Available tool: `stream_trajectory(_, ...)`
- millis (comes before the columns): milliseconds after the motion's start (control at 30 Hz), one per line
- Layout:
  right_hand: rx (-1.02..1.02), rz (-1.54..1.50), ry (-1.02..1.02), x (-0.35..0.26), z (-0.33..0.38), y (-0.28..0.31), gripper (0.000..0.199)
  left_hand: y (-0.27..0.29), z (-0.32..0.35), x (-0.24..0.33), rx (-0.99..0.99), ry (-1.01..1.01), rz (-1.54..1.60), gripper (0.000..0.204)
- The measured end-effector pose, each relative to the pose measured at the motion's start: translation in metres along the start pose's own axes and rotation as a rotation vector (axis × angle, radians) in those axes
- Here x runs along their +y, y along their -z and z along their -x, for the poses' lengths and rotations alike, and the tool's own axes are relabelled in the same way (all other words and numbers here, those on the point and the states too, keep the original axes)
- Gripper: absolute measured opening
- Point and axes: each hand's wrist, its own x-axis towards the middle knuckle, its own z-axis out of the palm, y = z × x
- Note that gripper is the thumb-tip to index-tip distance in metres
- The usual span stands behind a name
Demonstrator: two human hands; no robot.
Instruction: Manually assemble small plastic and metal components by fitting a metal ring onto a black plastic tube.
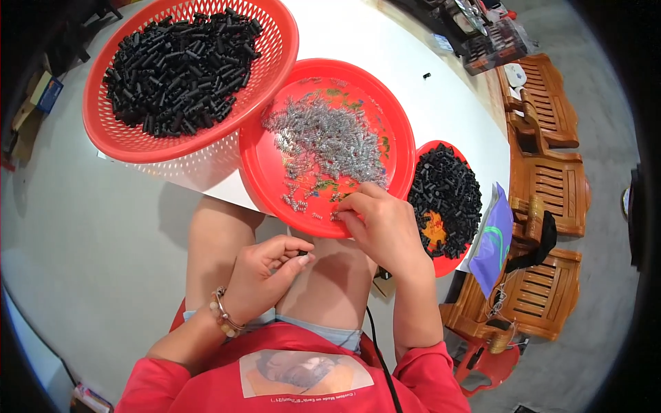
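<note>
My left hand (268,270) is closed over my lap, with a small black plastic part (302,253) pinched between thumb and fingers. Most of that part is hidden by the fingers. My right hand (379,221) reaches over the near rim of a red tray (270,180), its fingertips down among loose springs. A heap of small silver coil springs (337,141) fills much of the tray, with a few scattered toward the near side. The right fingertips are pressed together at a spring, but what they hold is too small to make out.
A red mesh basket (284,41) full of black tubes (182,72) stands at the left, overlapping the tray. Right of the tray, a red dish (449,267) holds small black parts (447,189). A purple bag (492,244) hangs by the white table's (392,41) right edge. Wooden chairs (547,182) stand beyond.
</note>
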Motion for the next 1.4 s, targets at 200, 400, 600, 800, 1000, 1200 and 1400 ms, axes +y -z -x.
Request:
stream_trajectory(200,0.062,-0.188,-0.058,0.006,0.001,-0.001,0.008,0.004,-0.001,0.000,-0.001,0.063,0.113,0.020)
stream_trajectory(400,0.153,-0.369,-0.052,0.000,0.014,-0.002,0.006,0.004,-0.004,0.023,-0.026,0.186,0.441,0.025)
stream_trajectory(600,0.232,-0.546,-0.062,-0.014,0.028,-0.012,0.007,0.000,-0.005,0.026,-0.059,0.224,0.682,0.022)
stream_trajectory(800,0.305,-0.747,-0.263,-0.006,0.035,-0.022,0.006,-0.010,-0.009,0.028,-0.006,0.196,0.734,0.020)
stream_trajectory(1000,0.361,-0.669,-0.053,-0.035,0.050,-0.017,0.008,-0.010,-0.008,0.021,-0.051,0.211,0.910,0.017)
stream_trajectory(1200,0.500,-0.593,0.014,-0.046,0.059,-0.022,0.010,-0.020,-0.001,0.029,-0.098,0.197,0.941,0.018)
stream_trajectory(1400,0.551,-0.490,0.012,-0.049,0.070,-0.023,0.012,-0.026,0.007,0.029,-0.102,0.168,0.860,0.018)
